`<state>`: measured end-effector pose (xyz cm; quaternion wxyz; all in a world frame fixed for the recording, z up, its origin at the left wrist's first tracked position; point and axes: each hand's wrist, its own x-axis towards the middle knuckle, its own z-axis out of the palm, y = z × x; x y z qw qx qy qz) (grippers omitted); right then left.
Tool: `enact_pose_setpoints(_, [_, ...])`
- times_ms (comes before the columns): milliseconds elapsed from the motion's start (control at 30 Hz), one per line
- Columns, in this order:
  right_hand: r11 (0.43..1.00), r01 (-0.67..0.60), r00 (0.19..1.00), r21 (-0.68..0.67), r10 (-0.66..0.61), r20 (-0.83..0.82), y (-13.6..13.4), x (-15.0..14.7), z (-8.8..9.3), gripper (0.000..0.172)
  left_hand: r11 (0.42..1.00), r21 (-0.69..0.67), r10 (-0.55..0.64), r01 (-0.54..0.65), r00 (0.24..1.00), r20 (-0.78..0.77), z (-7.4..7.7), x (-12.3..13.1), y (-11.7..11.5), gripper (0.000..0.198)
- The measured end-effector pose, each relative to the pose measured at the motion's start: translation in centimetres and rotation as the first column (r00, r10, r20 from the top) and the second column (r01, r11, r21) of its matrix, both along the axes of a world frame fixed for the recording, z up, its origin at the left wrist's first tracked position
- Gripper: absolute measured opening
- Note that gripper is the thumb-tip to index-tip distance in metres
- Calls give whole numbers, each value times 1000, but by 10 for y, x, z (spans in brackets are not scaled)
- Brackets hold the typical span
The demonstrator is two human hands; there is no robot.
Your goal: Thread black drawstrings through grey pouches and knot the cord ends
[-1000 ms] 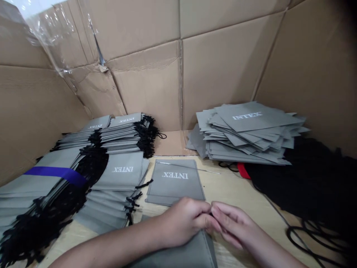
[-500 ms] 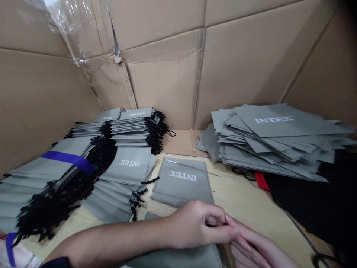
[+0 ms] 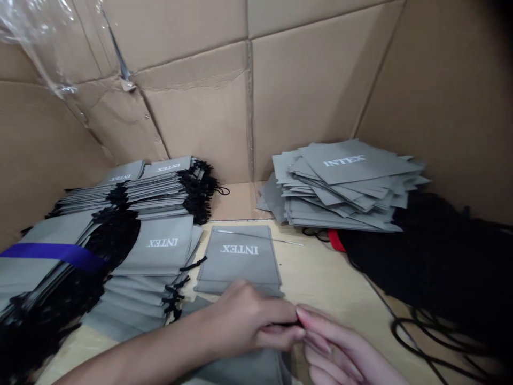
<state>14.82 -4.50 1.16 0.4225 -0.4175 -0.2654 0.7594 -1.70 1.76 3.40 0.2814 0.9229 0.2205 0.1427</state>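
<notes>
My left hand (image 3: 256, 321) reaches in from the lower left with thumb and fingers pinched on a short dark bit of black cord (image 3: 292, 323). Its tip meets the fingertips of my right hand (image 3: 339, 347), which are pressed together on the same cord. Most of the cord is hidden by the fingers. Under my hands lies a grey fabric pouch (image 3: 240, 369), partly covered. Just beyond is another flat grey pouch (image 3: 240, 267) printed INTEX, upside down to me. A thin metal wire tool (image 3: 260, 237) rests across it.
Stacked pouches with black drawcords (image 3: 160, 192) stand at left, one bundle crossed by a purple band (image 3: 52, 254). A fanned pile (image 3: 148, 283) sits nearer. Loose grey pouches (image 3: 344, 187) are heaped at right, beside a mass of black cords (image 3: 433, 256). Cardboard walls (image 3: 192, 117) enclose the table.
The view has turned to the right, so everything shifts left in the picture. My hands stay together; the left fingers are straighter and the dark cord between the fingertips shows more.
</notes>
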Motion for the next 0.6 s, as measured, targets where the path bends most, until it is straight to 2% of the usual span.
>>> enact_pose_setpoints(100, [987, 80, 982, -138, -101, -157, 4, 1, 4, 40, 999, -41, 11, -12, 1000, -16, 0, 1, 1, 29])
enact_pose_setpoints(200, [998, 34, 971, -53, -45, -234, 14, 5, 4, 35, 983, -130, 128, -129, 992, -20, -3, 2, 3, 27])
enact_pose_setpoints(333, [998, -18, 939, 54, 35, -342, 24, 12, 2, 33, 960, -140, 236, -242, 970, -61, -8, 1, 5, 26])
enact_pose_setpoints(500, [981, 85, 971, 174, -42, -237, 32, 18, -3, 33, 946, -113, 298, -305, 952, -76, -9, 1, 8, 24])
enact_pose_setpoints(600, [973, 82, 988, 216, -51, -145, 41, 20, -12, 40, 933, -54, 350, -357, 931, -101, -7, 1, 9, 21])
